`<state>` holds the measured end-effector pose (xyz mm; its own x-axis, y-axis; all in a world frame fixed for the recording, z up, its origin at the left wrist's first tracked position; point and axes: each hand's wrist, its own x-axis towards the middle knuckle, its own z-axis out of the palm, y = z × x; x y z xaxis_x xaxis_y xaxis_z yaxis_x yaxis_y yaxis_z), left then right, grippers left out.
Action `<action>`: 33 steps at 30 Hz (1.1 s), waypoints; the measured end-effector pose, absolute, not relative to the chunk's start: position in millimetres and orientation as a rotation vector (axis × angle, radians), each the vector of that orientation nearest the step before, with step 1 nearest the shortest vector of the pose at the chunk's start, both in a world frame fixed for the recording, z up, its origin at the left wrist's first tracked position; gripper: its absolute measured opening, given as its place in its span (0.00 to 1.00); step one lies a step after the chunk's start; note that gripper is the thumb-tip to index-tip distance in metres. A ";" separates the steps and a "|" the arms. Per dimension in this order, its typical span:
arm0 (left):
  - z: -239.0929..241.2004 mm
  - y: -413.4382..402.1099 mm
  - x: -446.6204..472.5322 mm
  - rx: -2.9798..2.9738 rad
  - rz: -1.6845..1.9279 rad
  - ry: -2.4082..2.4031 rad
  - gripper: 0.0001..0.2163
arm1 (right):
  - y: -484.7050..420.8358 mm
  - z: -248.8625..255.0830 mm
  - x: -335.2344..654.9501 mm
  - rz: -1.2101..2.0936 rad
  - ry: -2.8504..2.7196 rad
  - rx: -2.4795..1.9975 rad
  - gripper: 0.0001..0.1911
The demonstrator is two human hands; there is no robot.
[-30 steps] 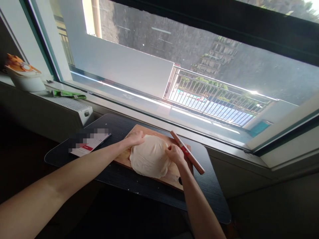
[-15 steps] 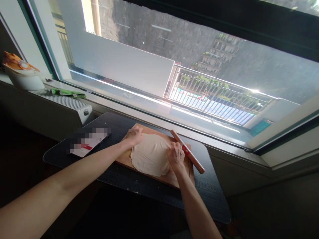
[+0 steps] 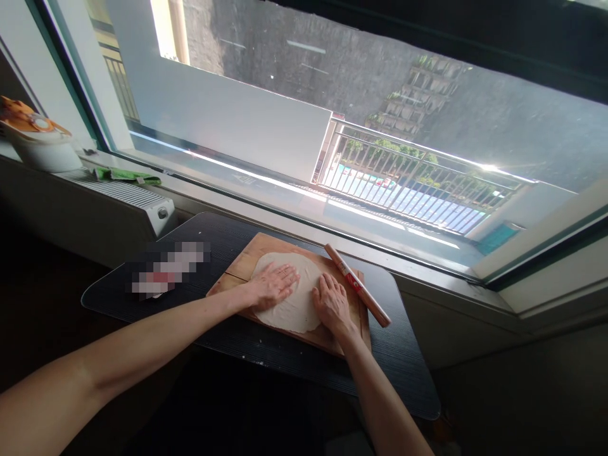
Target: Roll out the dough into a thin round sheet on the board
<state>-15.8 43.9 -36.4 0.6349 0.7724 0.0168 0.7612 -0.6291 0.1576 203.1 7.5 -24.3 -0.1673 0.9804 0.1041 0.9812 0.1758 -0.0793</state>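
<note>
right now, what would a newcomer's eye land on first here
Probably the bright window filling the upper view, with sun glinting off a metal railing outside. Below it, a pale, dough-like sheet lies on a wooden board, the left hand spread over it and the right hand at its right edge. A red-labelled roll slants across the board's far right corner.

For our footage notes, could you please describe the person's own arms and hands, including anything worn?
The left arm and right arm show no sleeves; the left hand and right hand wear no gloves, and no watch or ring is discernible.
</note>
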 end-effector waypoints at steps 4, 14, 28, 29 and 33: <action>-34.2 43.7 -17.4 2.651 0.110 1.416 0.25 | 5.9 -24.2 202.0 -0.028 -2.280 -1.940 0.21; -44.4 46.8 -14.8 2.631 0.083 1.458 0.28 | 2.2 -25.7 198.5 -0.052 -2.268 -2.005 0.23; -21.4 79.5 -89.9 2.474 0.397 2.001 0.20 | 24.1 13.6 293.0 0.054 -2.125 -2.268 0.27; -13.1 80.3 -88.7 2.502 0.459 1.987 0.18 | 25.2 11.9 292.9 0.038 -2.127 -2.222 0.26; 20.6 80.1 -63.6 2.670 0.910 1.765 0.14 | 27.7 6.4 265.0 0.005 -2.286 -1.805 0.19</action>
